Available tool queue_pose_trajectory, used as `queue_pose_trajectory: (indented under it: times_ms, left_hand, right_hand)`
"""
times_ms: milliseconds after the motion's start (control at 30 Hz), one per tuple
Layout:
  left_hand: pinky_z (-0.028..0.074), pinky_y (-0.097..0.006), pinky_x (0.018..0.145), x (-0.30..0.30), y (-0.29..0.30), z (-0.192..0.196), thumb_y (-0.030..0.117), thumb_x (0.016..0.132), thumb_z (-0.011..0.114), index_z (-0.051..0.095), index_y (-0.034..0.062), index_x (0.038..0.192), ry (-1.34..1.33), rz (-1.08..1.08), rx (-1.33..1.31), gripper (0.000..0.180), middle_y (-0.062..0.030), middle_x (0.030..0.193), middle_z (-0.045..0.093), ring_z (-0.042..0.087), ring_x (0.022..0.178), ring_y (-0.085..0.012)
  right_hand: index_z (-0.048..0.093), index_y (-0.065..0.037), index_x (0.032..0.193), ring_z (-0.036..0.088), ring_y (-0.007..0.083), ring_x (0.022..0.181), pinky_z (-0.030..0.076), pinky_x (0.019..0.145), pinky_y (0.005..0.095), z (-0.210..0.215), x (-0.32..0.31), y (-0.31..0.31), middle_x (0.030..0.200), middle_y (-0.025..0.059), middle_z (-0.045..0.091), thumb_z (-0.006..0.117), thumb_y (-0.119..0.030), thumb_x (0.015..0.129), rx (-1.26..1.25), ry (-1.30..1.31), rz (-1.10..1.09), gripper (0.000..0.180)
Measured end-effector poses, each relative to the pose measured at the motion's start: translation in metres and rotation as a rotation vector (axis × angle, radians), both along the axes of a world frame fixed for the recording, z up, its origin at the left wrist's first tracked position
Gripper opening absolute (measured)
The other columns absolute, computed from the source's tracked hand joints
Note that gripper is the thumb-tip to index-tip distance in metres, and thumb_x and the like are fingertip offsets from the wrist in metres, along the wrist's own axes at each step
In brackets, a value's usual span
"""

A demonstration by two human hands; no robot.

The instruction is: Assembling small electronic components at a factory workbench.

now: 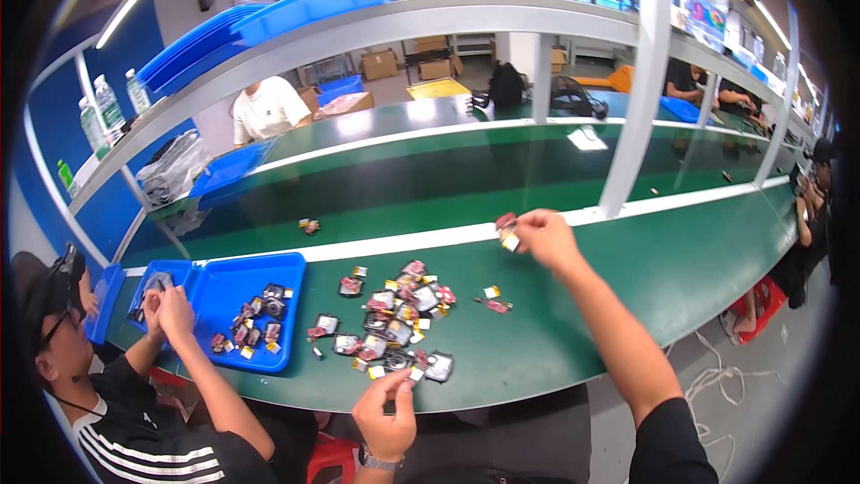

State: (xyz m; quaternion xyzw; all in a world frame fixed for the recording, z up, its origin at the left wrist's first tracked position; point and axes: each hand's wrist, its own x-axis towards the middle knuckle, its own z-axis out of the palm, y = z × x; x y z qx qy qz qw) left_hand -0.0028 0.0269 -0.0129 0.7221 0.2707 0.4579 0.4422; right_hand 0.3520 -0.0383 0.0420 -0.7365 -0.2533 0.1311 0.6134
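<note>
My right hand (548, 240) is raised over the far edge of the green bench, its fingers pinching a small electronic part (507, 231) with a red piece and a yellow-white tab. My left hand (385, 417) is at the near edge of the bench, fingers curled and thumb against them; what it holds, if anything, is hidden. Just beyond its fingertips lies a pile of small electronic modules (394, 330), black and silver with red wiring and yellow-white tabs. A loose red piece with a tab (495, 303) lies right of the pile.
A blue tray (296, 282) with similar modules stands left of the pile. At the left a co-worker (134, 421) handles something over another blue tray. A white rail (385, 245) borders the dark green belt (430, 206), which carries a small part (310, 226). A grey post (638, 99) rises at right.
</note>
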Motion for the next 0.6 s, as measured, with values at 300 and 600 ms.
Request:
queue_pose_trajectory:
  times_ms: [300, 600]
  left_hand:
    - [0.058, -0.034, 0.071, -0.006, 0.011, -0.011, -0.004, 0.082, 0.068, 0.073, -0.0018, 0.095, 0.067, 0.0, 0.164, 0.015, -0.0146, 0.092, 0.075, 0.073, 0.079, -0.0274]
    - [0.057, -0.037, 0.073, -0.007, 0.016, -0.005, -0.005, 0.078, 0.069, 0.072, -0.0011, 0.092, 0.028, -0.002, 0.311, 0.014, -0.0145, 0.089, 0.074, 0.072, 0.079, -0.0309]
  right_hand:
    - [0.073, 0.004, 0.095, 0.072, 0.0294, 0.076, 0.058, 0.076, 0.0372, -0.025, 0.132, 0.095, 0.086, 0.017, 0.073, 0.076, -0.015, 0.08, -0.47, -0.286, -0.389, 0.024]
    - [0.077, -0.004, 0.099, 0.07, 0.0356, 0.096, 0.055, 0.092, 0.0436, 0.016, -0.023, 0.134, 0.098, 0.0181, 0.074, 0.068, -0.014, 0.081, -0.239, -0.809, 0.365, 0.022]
